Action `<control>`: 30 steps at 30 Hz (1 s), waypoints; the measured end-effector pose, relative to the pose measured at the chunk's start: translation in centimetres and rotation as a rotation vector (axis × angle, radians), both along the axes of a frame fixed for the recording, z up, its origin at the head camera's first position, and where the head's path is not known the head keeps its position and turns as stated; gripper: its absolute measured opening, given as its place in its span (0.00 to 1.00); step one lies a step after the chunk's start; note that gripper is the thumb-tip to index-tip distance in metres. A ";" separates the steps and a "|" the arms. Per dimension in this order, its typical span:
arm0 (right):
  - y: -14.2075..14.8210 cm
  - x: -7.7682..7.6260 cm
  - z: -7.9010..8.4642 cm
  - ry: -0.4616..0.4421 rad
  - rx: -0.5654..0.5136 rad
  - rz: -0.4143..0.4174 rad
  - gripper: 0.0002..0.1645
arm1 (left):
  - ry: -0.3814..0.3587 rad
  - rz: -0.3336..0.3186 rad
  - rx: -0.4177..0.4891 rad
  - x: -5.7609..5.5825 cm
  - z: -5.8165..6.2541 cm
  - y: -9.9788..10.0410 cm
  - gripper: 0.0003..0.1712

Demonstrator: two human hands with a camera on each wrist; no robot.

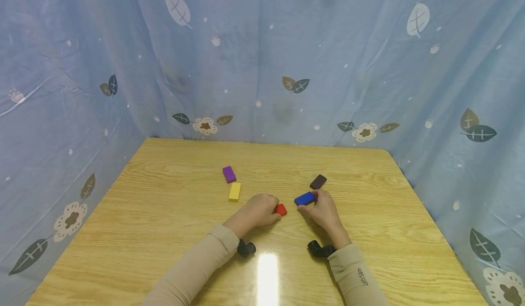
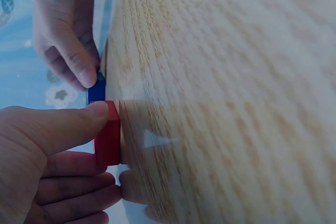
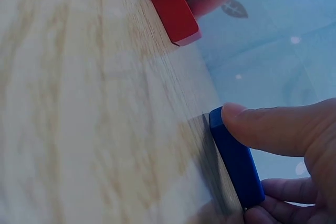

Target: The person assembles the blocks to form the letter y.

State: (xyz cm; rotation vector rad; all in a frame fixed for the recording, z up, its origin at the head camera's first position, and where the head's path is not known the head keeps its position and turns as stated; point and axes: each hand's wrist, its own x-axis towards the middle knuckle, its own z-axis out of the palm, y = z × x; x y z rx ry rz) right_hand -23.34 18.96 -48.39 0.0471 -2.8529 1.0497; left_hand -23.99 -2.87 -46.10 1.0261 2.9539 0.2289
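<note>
A red rectangular block (image 1: 280, 210) lies flat on the table, pinched between the thumb and fingers of my left hand (image 1: 259, 210). To its right, my right hand (image 1: 326, 210) grips a blue block (image 1: 305, 199) by its sides, thumb on the near side. In the left wrist view the left thumb presses one end of the red block (image 2: 108, 137). The right wrist view has the blue block (image 3: 236, 158) between thumb and fingers, low at the tabletop. A short gap separates the two blocks.
Beyond the blue block lies a dark block (image 1: 318, 181). Left of the hands are a yellow block (image 1: 234, 191) and a purple block (image 1: 229, 174). A sliver of yellow shows beside the left hand. A patterned blue curtain (image 1: 254, 60) surrounds the wooden table (image 1: 164, 233).
</note>
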 end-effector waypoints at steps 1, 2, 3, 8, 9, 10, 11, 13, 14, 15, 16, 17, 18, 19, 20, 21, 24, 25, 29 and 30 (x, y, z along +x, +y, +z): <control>0.0 0.0 0.0 -0.005 -0.003 -0.004 0.41 | 0.000 -0.001 0.000 0.0 0.0 0.0 0.17; 0.0 0.0 0.0 -0.009 -0.007 -0.007 0.41 | 0.000 -0.002 0.001 0.0 0.0 0.0 0.17; 0.0 0.0 -0.1 -0.011 -0.010 -0.010 0.41 | 0.001 -0.003 0.001 0.0 0.0 0.0 0.17; 0.1 0.0 -0.1 -0.019 -0.031 -0.024 0.42 | -0.001 -0.003 0.002 0.1 0.2 0.1 0.17; 0.1 0.0 -0.1 -0.018 -0.035 -0.026 0.42 | 0.000 -0.002 0.001 0.1 0.2 0.1 0.17; 0.1 0.0 -0.1 -0.018 -0.037 -0.028 0.42 | 0.001 -0.002 0.001 0.1 0.3 0.1 0.17; 0.2 0.0 0.0 -0.016 -0.040 -0.029 0.42 | 0.005 -0.002 0.000 0.1 0.3 0.1 0.17; 0.2 0.0 0.0 -0.014 -0.039 -0.032 0.41 | 0.010 -0.001 -0.004 0.2 0.3 0.1 0.18; 0.2 0.0 -0.1 -0.015 -0.036 -0.034 0.41 | 0.012 0.000 -0.007 0.2 0.3 0.1 0.18; 0.2 0.0 -0.1 -0.016 -0.034 -0.036 0.41 | 0.015 0.002 -0.008 0.2 0.3 0.1 0.18; 0.2 0.0 -0.1 -0.014 -0.030 -0.036 0.41 | 0.018 0.003 -0.010 0.2 0.3 0.1 0.18; 0.2 0.0 -0.1 -0.013 -0.028 -0.037 0.40 | 0.020 0.003 -0.013 0.2 0.3 0.1 0.18; 0.2 0.0 -0.1 -0.014 -0.026 -0.037 0.40 | 0.021 0.004 -0.016 0.2 0.3 0.1 0.17; 0.2 -0.1 -0.1 -0.012 -0.023 -0.038 0.40 | 0.023 0.004 -0.017 0.2 0.3 0.1 0.17; 0.2 -0.1 -0.1 -0.010 -0.023 -0.038 0.40 | 0.025 0.005 -0.018 0.2 0.2 0.1 0.17; 0.2 -0.1 -0.1 -0.007 -0.023 -0.037 0.40 | 0.027 0.005 -0.018 0.2 0.2 0.2 0.17; 0.3 -0.2 -0.1 0.006 -0.018 -0.035 0.40 | 0.036 0.006 -0.018 0.2 0.3 0.2 0.18; 0.3 -0.3 -0.1 0.011 -0.017 -0.035 0.40 | 0.037 0.007 -0.016 0.2 0.3 0.2 0.18; 0.3 -0.4 0.0 0.032 -0.013 -0.035 0.40 | 0.044 0.012 -0.009 0.2 0.3 0.2 0.18; 0.3 -0.4 0.0 0.035 -0.015 -0.035 0.40 | 0.044 0.012 -0.006 0.2 0.3 0.3 0.17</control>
